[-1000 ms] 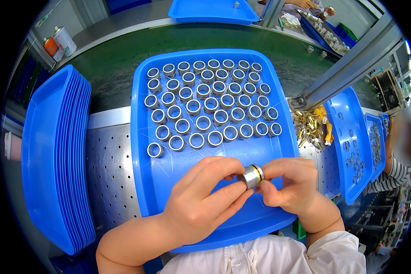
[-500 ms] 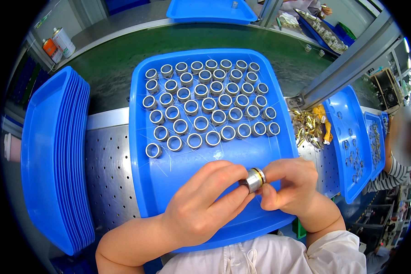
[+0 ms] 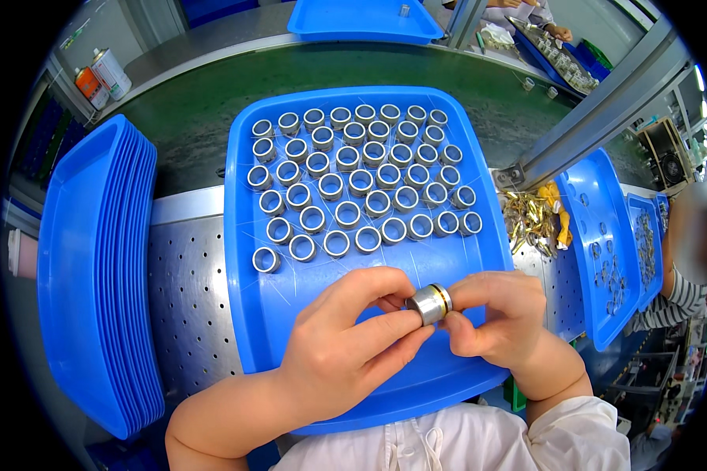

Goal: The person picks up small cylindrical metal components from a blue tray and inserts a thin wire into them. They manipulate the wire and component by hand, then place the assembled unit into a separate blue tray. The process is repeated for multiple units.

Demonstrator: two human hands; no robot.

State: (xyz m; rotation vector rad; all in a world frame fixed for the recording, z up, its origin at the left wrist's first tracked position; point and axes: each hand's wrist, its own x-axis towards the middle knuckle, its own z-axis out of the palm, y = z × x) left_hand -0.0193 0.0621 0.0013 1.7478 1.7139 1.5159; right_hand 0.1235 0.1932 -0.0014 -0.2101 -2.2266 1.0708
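A short silver metal cylinder [image 3: 428,307] with a brassy yellow band near its right end is held over the near part of a blue tray [image 3: 267,334]. My left hand [image 3: 342,349] grips its left end between thumb and fingers. At the banded end, the thumb and index finger of my right hand [image 3: 504,320] pinch the rim. Rows of similar open-topped metal rings [image 3: 360,184] stand upright in the tray beyond my hands, with thin clear strands among them.
Nested blue trays [image 3: 94,275] are stacked at left. Brass-coloured strips [image 3: 529,220] and a yellow cloth [image 3: 562,216] lie right of my tray, beside another blue tray [image 3: 611,314] with rings. A metal post [image 3: 597,110] slants across the right. Two spray cans [image 3: 111,73] stand far left.
The cylinder has turned slightly and shows more of its side. My left fingers have shifted back along it, while my right hand stays nearly in place. A co-worker's hands at the back have moved.
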